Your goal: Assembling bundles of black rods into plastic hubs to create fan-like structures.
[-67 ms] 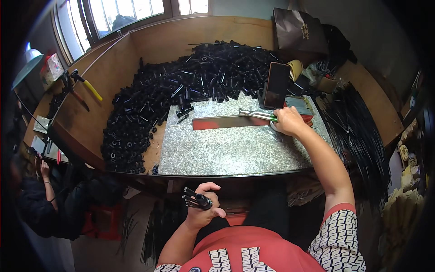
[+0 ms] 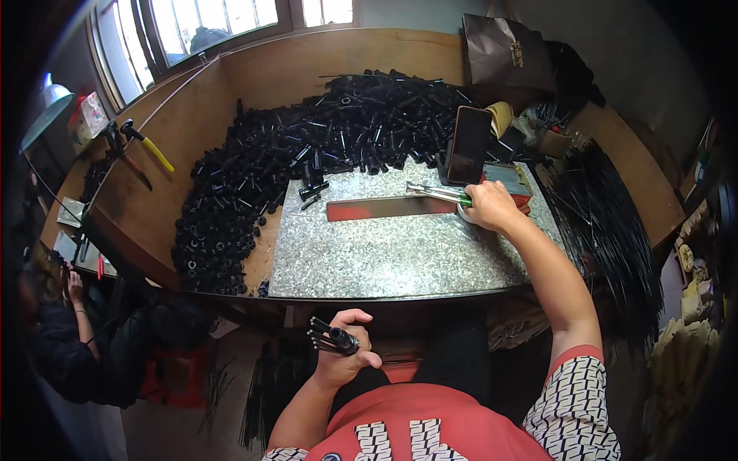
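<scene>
the desk (image 2: pixel 192 177) carries a large heap of black tubes (image 2: pixel 307 154), apparently unprocessed and far outnumbering the finished pieces. a speckled stone slab (image 2: pixel 400 253) bears a flat metal bar (image 2: pixel 384 207). the right hand (image 2: pixel 492 206) is closed around long metal tweezers (image 2: pixel 434 192) at the slab's far edge. the left hand (image 2: pixel 346 353), below the desk edge, grips a small bundle of black rods (image 2: pixel 330 336). most work appears left.
</scene>
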Tool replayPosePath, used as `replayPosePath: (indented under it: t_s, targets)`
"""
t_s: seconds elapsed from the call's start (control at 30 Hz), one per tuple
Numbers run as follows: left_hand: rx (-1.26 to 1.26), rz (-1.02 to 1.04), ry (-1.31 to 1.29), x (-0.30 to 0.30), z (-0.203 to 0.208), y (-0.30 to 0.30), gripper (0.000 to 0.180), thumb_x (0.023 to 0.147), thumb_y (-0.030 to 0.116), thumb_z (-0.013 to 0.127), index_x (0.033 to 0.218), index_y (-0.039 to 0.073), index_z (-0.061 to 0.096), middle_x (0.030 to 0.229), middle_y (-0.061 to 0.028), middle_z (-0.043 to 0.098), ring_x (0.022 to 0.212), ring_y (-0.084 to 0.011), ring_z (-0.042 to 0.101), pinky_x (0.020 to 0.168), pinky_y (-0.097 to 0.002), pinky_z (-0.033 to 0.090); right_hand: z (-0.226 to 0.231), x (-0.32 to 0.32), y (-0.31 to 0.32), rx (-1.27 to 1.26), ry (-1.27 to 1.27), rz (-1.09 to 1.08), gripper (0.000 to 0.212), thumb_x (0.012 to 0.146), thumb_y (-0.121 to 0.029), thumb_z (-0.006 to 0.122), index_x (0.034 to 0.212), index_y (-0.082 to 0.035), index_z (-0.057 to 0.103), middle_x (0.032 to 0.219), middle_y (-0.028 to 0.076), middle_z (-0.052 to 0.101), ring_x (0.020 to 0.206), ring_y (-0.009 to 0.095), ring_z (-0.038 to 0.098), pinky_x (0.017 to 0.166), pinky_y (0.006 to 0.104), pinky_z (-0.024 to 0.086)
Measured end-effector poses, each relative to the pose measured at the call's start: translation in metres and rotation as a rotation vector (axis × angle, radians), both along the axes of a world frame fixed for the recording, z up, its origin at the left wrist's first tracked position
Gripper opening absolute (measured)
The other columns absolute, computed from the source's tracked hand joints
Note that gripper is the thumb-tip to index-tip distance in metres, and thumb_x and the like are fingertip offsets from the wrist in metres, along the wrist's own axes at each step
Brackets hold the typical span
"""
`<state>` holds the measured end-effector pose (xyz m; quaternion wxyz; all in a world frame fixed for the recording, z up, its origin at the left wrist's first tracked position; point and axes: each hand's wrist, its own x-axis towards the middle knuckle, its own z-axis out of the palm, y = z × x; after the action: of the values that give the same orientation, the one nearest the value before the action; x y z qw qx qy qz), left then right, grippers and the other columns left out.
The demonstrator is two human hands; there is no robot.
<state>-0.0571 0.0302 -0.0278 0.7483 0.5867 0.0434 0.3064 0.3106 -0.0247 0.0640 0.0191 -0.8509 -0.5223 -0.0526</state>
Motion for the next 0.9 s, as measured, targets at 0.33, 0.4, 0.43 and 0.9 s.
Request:
replayPosePath:
  t_s: [0.33, 0.4, 0.43, 0.9]
  targets:
    - [0.012, 0.006, -0.015, 0.004, 0.005, -0.003, 0.064, 0.071, 0.018, 0.082, 0.117, 0.000, 0.041, 0.057, 0.0025, 0.044, 0.050, -0.0067, 0.042, 0.050, -0.0218, 0.035, 0.003, -0.001, -0.017, 0.131, 0.097, -0.102, 0.019, 0.077, -0.018, 0.062, 0.089, -0.002, 0.065, 0.079, 0.021, 0.064, 0.083, 0.040, 0.061, 0.079, 0.0482, 0.046]
    - [0.022, 0.014, -0.012, 0.005, 0.006, -0.004, 0.064, 0.072, 0.016, 0.082, 0.118, 0.000, 0.041, 0.057, 0.0024, 0.045, 0.050, -0.0068, 0.042, 0.050, -0.0218, 0.035, -0.006, -0.004, -0.025, 0.383, 0.020, 0.001, 0.016, 0.080, -0.016, 0.061, 0.088, -0.002, 0.062, 0.070, 0.018, 0.060, 0.071, 0.035, 0.061, 0.072, 0.0443, 0.048]
    - [0.029, 0.031, -0.006, 0.006, 0.005, -0.004, 0.063, 0.072, 0.014, 0.081, 0.118, 0.000, 0.040, 0.057, 0.0023, 0.045, 0.050, -0.0069, 0.042, 0.050, -0.0217, 0.036, -0.003, -0.015, -0.026, 0.380, 0.026, 0.004, 0.016, 0.080, -0.016, 0.061, 0.088, -0.002, 0.062, 0.070, 0.018, 0.060, 0.071, 0.035, 0.061, 0.072, 0.0443, 0.048]
    - [-0.067, 0.111, 0.003, 0.019, 0.012, -0.016, 0.071, 0.066, 0.008, 0.085, 0.122, 0.000, 0.043, 0.068, 0.0069, 0.051, 0.063, -0.0003, 0.047, 0.058, -0.0162, 0.037, -0.029, -0.207, -0.050, 0.577, 1.255, 0.587, 0.011, 0.082, 0.004, 0.061, 0.092, 0.000, 0.060, 0.090, 0.010, 0.062, 0.087, 0.021, 0.061, 0.076, 0.0333, 0.050]
